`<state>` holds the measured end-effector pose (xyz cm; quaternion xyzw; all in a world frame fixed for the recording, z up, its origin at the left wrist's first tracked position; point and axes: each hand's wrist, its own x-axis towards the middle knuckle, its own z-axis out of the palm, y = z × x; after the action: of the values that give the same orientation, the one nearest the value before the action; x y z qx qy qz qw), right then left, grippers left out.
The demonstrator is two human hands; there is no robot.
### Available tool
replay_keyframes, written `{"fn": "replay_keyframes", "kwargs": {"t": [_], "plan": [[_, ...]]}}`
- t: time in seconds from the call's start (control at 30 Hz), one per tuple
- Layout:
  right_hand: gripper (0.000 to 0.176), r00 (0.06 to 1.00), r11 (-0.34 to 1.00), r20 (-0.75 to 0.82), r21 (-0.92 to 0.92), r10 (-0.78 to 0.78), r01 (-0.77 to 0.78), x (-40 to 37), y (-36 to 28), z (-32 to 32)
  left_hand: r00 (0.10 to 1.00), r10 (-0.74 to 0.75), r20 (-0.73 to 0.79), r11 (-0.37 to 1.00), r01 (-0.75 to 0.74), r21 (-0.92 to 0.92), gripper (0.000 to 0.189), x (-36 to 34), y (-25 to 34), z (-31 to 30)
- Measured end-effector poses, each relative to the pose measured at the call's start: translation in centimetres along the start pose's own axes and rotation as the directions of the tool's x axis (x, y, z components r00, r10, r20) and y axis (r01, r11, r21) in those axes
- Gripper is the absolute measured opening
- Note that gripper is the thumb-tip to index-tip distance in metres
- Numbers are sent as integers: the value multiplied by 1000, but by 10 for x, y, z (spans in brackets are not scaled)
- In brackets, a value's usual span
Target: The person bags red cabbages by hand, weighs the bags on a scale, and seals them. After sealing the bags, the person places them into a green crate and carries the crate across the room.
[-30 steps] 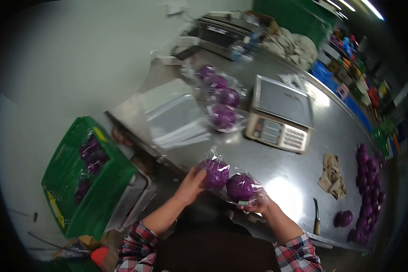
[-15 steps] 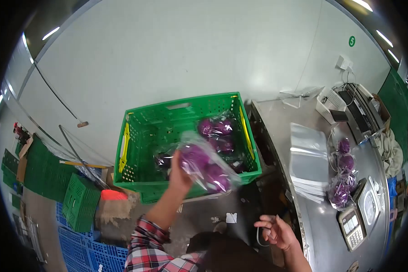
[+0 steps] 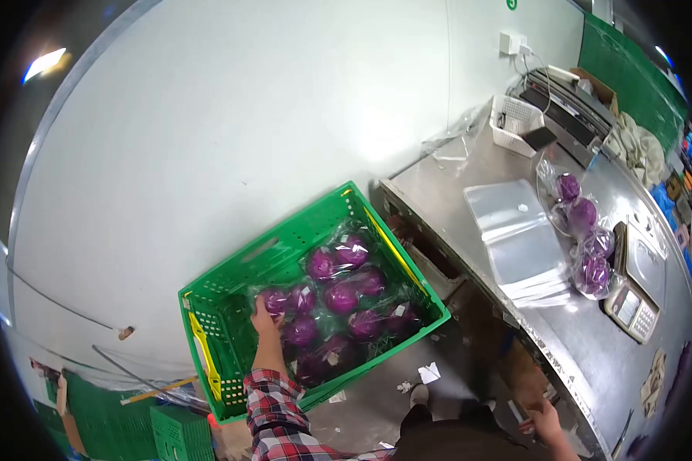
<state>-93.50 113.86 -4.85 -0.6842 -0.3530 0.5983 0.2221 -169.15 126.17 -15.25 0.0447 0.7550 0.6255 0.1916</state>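
Observation:
My left hand (image 3: 264, 313) reaches into the green crate (image 3: 246, 257) and grips the left end of a clear bag of red cabbages (image 3: 301, 298). Several more bagged red cabbages (image 3: 341, 296) lie beside it, filling the crate's middle and right side. The palm and some fingers are hidden behind the bag. Low at the right, beside the metal table's front edge, is my right hand (image 3: 544, 422). Its fingers are curled, with a thin white strip (image 3: 515, 411) at their tips.
On the metal table (image 3: 430, 184) lie a stack of clear bags (image 3: 515, 230), more bagged red cabbages (image 3: 581, 215) and a scale (image 3: 632, 310). A white basket (image 3: 514, 123) and a sealing machine (image 3: 565, 111) stand farther back. Folded green crates (image 3: 181, 434) are at lower left.
My left hand has lowered the bag of red cabbages from above the crate's front to its inside left. My right hand has moved right and down. The view has turned and shifted.

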Motion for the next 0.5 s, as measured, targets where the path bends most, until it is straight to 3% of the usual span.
{"fn": "replay_keyframes", "kwargs": {"t": [0.03,0.07,0.1,0.13,0.17,0.23,0.27,0.3,0.33,0.37,0.4,0.43,0.47,0.5], "plan": [[28,998,993,-35,-107,-53,49,-5,15,-11,995,98,-13,958,-91,273,63,18,-19,-9],[27,997,973,-70,-232,-41,23,-13,25,-19,995,91,50,804,-103,586,65,9,-2,-20],[27,994,936,-102,-352,-36,-3,-21,35,-27,992,67,110,553,-129,823,67,-19,38,-34],[27,991,884,-130,-466,-34,-31,-29,46,-35,995,73,66,380,-89,921,73,-56,73,-37],[29,972,775,-90,-621,-215,114,-34,63,-47,994,96,49,475,-89,875,74,-39,42,-53],[34,849,427,85,-835,-522,346,-45,121,-76,989,144,9,648,-101,755,77,10,-36,-101],[37,845,439,-4,-856,-535,274,-52,144,-78,995,-100,-1,792,80,606,78,-13,-17,-90],[39,909,526,-104,-839,-404,138,-56,165,-85,940,-338,47,854,286,435,79,-40,0,-72],[40,943,593,-209,-805,-259,-16,-65,180,-89,824,-547,148,824,499,267,80,-65,17,-55],[41,945,633,-313,-752,-99,-183,-80,191,-95,784,-555,278,826,480,296,80,-74,20,-48],[28,907,664,-419,-691,-44,-287,-88,176,-85,719,-561,411,827,459,324,80,-77,22,-40],[26,964,535,-264,-818,-20,-213,-87,183,-95,627,-559,542,829,431,357,80,-72,23,-24],[24,993,413,-114,-903,39,-120,-84,197,-100,519,-546,658,814,514,271,76,-45,-6,-28],[25,983,449,-183,-876,32,-178,-82,204,-99,387,-643,661,724,589,360,78,-58,16,-25]]}}
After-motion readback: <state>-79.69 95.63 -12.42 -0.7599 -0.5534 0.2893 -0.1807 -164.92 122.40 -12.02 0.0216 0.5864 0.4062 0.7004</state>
